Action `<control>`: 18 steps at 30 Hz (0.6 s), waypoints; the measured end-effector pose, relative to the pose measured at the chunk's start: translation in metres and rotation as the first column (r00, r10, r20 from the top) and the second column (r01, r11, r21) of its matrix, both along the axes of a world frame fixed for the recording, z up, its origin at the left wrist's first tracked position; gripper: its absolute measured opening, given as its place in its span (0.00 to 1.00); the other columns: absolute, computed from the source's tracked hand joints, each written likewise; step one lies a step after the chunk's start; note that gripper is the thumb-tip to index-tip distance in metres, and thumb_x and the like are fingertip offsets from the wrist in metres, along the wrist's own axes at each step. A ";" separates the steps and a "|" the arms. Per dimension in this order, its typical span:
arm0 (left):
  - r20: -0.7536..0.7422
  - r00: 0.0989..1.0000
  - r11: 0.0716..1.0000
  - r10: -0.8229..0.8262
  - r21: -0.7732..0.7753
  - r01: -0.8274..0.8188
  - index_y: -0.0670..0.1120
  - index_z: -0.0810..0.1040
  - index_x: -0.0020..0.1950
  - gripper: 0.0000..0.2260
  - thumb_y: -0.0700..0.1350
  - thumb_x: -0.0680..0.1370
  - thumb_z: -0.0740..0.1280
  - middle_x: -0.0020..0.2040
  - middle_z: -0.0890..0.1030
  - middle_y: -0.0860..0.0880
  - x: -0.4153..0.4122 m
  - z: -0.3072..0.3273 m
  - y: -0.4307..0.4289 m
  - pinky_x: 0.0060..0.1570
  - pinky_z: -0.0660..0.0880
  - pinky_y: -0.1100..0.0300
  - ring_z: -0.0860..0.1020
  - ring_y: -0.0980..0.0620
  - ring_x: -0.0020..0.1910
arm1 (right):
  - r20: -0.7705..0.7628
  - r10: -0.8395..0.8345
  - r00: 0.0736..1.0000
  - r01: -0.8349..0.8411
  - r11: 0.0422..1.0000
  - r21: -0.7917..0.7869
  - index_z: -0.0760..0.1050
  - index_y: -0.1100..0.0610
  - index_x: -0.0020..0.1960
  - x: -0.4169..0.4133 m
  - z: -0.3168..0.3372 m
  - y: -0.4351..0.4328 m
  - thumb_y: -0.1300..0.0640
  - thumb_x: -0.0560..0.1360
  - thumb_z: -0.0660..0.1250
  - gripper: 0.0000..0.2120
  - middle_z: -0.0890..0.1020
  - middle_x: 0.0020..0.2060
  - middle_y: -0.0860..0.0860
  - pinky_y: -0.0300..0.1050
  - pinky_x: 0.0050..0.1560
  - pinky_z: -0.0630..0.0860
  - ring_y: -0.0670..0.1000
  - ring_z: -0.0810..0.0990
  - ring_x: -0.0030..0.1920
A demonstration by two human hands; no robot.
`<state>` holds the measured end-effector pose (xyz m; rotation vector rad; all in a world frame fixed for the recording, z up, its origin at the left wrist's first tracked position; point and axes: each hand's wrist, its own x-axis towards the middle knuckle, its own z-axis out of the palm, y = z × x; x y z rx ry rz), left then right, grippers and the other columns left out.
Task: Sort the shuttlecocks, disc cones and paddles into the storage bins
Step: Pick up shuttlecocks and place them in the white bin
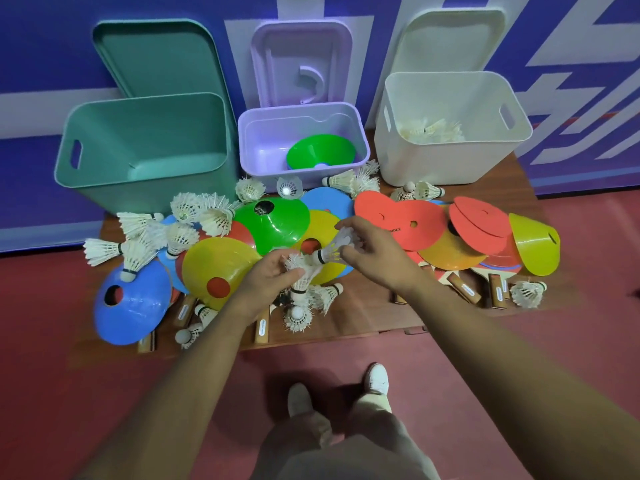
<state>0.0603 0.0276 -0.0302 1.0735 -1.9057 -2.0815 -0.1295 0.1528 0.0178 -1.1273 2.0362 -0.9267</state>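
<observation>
SORTING UNDER WAY: Three open bins line the far edge of a low wooden bench (363, 317): a teal bin (138, 150) at 10 o'clock, a lilac bin (263, 147) at 12 and a white bin (450, 161) at 2. A lid is propped behind each.

At the pile's centre, the left hand (266, 282) curls its fingers (278, 261) round one shuttlecock (304, 271). The right hand (377, 251) pinches a second shuttlecock (330, 251) in its fingers (346, 225).

One green disc cone (320, 150) lies in the lilac bin, and a clump of shuttlecocks (429, 129) sits in the white bin. Roughly twenty loose shuttlecocks and over a dozen overlapping cones cover the bench, too tangled for an exact count.

The paddles lie buried under the cones; only about six wooden handles (464, 289) poke out toward 6 o'clock.

The floor (104, 393) is red and the wall (52, 64) blue and white.
</observation>
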 end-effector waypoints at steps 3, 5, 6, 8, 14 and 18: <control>-0.026 1.000 1.000 0.009 0.015 -0.009 0.42 0.71 0.65 0.17 0.36 0.77 0.68 0.49 0.78 0.48 0.005 0.000 -0.001 0.43 0.74 0.67 0.79 0.62 0.41 | 0.033 0.020 0.999 -0.020 1.000 0.004 0.74 0.50 0.67 0.005 -0.003 -0.005 0.59 0.74 0.67 0.22 0.75 0.54 0.50 0.38 0.48 0.72 0.42 0.75 0.44; -0.022 0.999 0.999 -0.041 0.006 0.041 0.43 0.70 0.66 0.18 0.36 0.77 0.68 0.53 0.78 0.51 0.007 0.003 -0.004 0.45 0.74 0.70 0.80 0.64 0.46 | 0.063 0.072 0.995 -0.074 0.997 0.026 0.71 0.50 0.69 0.012 -0.003 -0.008 0.59 0.74 0.68 0.24 0.74 0.53 0.48 0.36 0.48 0.73 0.41 0.75 0.44; -0.022 0.997 0.997 -0.071 0.003 0.071 0.43 0.70 0.66 0.19 0.36 0.77 0.69 0.54 0.78 0.51 0.008 0.004 -0.005 0.47 0.74 0.71 0.80 0.64 0.48 | 0.074 0.098 0.992 -0.101 0.994 0.040 0.70 0.50 0.69 0.018 -0.002 -0.010 0.58 0.74 0.69 0.24 0.75 0.52 0.47 0.40 0.47 0.75 0.43 0.76 0.43; -0.038 0.995 0.995 -0.097 0.023 0.098 0.43 0.70 0.66 0.20 0.35 0.75 0.70 0.56 0.79 0.51 0.007 0.007 -0.006 0.49 0.75 0.69 0.81 0.62 0.52 | 0.087 0.107 0.990 -0.112 0.992 0.050 0.69 0.51 0.61 0.029 -0.006 -0.014 0.54 0.73 0.70 0.19 0.77 0.49 0.49 0.52 0.48 0.78 0.49 0.76 0.41; -0.057 0.994 0.995 -0.094 0.038 0.096 0.51 0.73 0.63 0.20 0.35 0.75 0.70 0.56 0.82 0.52 0.009 0.005 -0.004 0.50 0.75 0.68 0.81 0.57 0.55 | 0.273 0.011 0.962 -0.015 1.000 0.010 0.79 0.48 0.52 0.044 -0.018 -0.016 0.44 0.78 0.63 0.11 0.81 0.56 0.44 0.45 0.60 0.75 0.41 0.77 0.58; -0.044 0.998 0.998 -0.041 0.053 0.043 0.47 0.72 0.64 0.19 0.34 0.76 0.70 0.56 0.81 0.50 0.014 -0.006 -0.007 0.51 0.76 0.66 0.81 0.57 0.55 | 0.305 -0.225 0.925 0.221 0.974 0.050 0.78 0.55 0.54 0.032 -0.045 0.001 0.50 0.81 0.62 0.10 0.80 0.51 0.53 0.49 0.53 0.75 0.53 0.79 0.51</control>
